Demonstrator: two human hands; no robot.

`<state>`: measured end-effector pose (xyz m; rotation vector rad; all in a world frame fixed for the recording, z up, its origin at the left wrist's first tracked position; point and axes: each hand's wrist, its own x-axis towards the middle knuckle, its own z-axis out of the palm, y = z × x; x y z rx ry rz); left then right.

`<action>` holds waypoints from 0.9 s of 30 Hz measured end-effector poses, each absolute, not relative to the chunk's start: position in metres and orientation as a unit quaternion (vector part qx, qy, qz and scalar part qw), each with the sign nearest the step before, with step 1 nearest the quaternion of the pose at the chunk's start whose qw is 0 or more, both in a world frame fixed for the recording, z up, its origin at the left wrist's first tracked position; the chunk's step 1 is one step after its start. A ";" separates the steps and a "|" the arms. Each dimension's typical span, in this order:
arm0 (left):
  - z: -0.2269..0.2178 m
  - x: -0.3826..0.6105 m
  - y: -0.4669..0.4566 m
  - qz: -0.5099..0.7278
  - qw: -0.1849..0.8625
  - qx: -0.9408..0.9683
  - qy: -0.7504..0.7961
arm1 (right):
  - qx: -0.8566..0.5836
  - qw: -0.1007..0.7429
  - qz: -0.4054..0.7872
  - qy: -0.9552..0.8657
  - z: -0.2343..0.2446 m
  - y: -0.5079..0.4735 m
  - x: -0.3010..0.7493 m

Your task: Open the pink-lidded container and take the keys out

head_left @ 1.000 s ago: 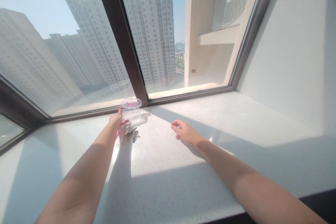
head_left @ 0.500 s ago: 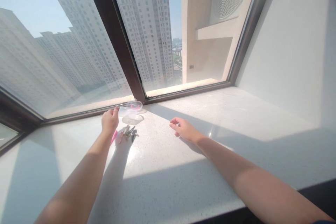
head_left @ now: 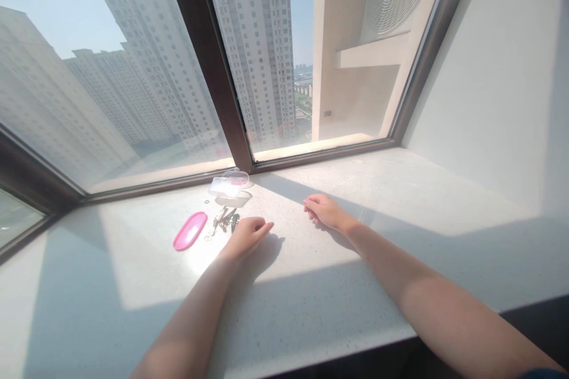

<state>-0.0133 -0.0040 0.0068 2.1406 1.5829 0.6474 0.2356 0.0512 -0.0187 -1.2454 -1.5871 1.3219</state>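
Observation:
My left hand [head_left: 249, 235] is just above the white sill [head_left: 306, 302], right of a small pile of silvery and dark metal pieces [head_left: 222, 220]. Its fingers are curled in with the thumb towards the right; whatever they may hold is hidden. Farther right, my right hand [head_left: 326, 212] hovers low, thumb and fingertips drawn together, and I cannot make out anything in them. Left of the pile lies a pink oval tray or lid [head_left: 190, 231]. A clear plastic container [head_left: 226, 186] rests behind the pile by the window frame. A tiny dark ring [head_left: 207, 202] lies near it.
The brown window frame [head_left: 217, 59] and glass border the far side of the sill. A white wall [head_left: 493, 89] rises on the right. Dark space [head_left: 355, 367] shows below the sill's front edge. Sunlight and shadow bands cross the surface.
My left hand has left the clear container and come nearer and to the right, past the pile, uncovering the pink oval piece. My right hand's fingers have drawn closer together. The view has shifted slightly.

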 end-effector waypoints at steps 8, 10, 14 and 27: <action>0.000 -0.009 -0.005 0.237 0.220 0.777 0.541 | -0.482 0.388 0.531 -0.578 -0.024 0.056 0.234; 0.001 -0.006 -0.006 0.226 0.220 0.784 0.534 | -0.483 0.389 0.533 -0.575 -0.025 0.057 0.234; 0.002 -0.006 -0.008 0.225 0.222 0.785 0.533 | -0.478 0.385 0.537 -0.578 -0.025 0.054 0.234; 0.004 -0.008 -0.009 0.209 0.228 0.779 0.546 | -0.470 0.374 0.545 -0.585 -0.025 0.052 0.231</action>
